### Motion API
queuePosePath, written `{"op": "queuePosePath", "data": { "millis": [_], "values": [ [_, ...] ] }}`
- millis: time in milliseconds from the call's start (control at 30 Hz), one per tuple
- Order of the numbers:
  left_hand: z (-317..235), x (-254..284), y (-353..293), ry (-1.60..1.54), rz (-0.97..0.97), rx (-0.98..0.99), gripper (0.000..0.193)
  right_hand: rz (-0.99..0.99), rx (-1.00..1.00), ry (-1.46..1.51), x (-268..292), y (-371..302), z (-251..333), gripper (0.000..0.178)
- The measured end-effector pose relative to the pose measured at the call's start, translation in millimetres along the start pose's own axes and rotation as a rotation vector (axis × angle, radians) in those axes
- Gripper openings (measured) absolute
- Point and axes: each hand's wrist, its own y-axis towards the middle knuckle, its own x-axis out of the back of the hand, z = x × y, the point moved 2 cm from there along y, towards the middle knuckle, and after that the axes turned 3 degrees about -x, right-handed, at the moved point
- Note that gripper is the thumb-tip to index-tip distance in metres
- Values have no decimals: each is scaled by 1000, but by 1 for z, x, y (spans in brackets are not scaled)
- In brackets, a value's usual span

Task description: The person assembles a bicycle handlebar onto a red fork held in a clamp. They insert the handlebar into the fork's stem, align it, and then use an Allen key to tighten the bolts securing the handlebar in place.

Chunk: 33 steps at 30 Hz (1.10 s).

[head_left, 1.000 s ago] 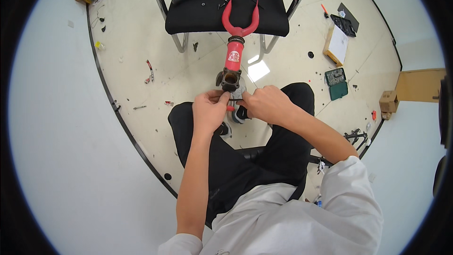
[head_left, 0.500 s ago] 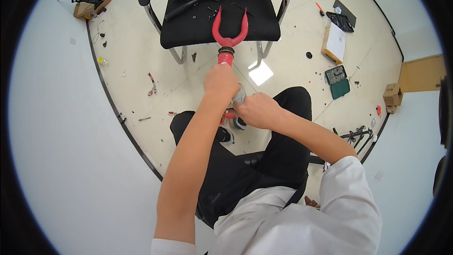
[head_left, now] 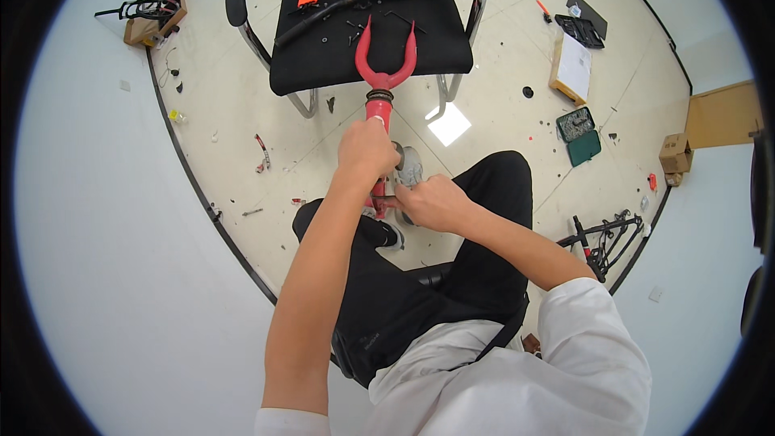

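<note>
Mid-assembly, apparently: left hand (head_left: 367, 149) clenched round the stem of the red fork (head_left: 381, 85), right hand (head_left: 432, 203) closed near its lower end, over something too small to tell. Fork propped upright between the knees, prongs leaning on the black chair (head_left: 363, 24). Next, probably: steady grip above, careful fitting below.

Floor: pale tiles (head_left: 242, 113), littered with small scraps | Far: black chair (head_left: 323, 48) with chrome legs | Right: green case (head_left: 580, 136), cardboard boxes (head_left: 674, 153) by the wall | Left: plain white wall (head_left: 97, 234) | Light: bright patch (head_left: 449, 123) on floor
</note>
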Motion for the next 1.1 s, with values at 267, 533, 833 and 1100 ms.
{"op": "queuePosePath", "data": {
  "millis": [267, 533, 833, 1100],
  "values": [
    [1, -11, -1, 42, -36, -14, 34, -70, -50, 108, -4, -5, 1, 40],
    [5, 27, 48, -95, 48, 125, 69, -5, -97, 174, 0, 2, 6, 38],
    [24, 0, 208, -317, -307, 361, 54, -23, -89, 250, 4, -2, 20, 37],
    [26, -6, 209, -257, -358, 353, 62, 42, -96, 327, 6, 11, 17, 40]
  ]
}}
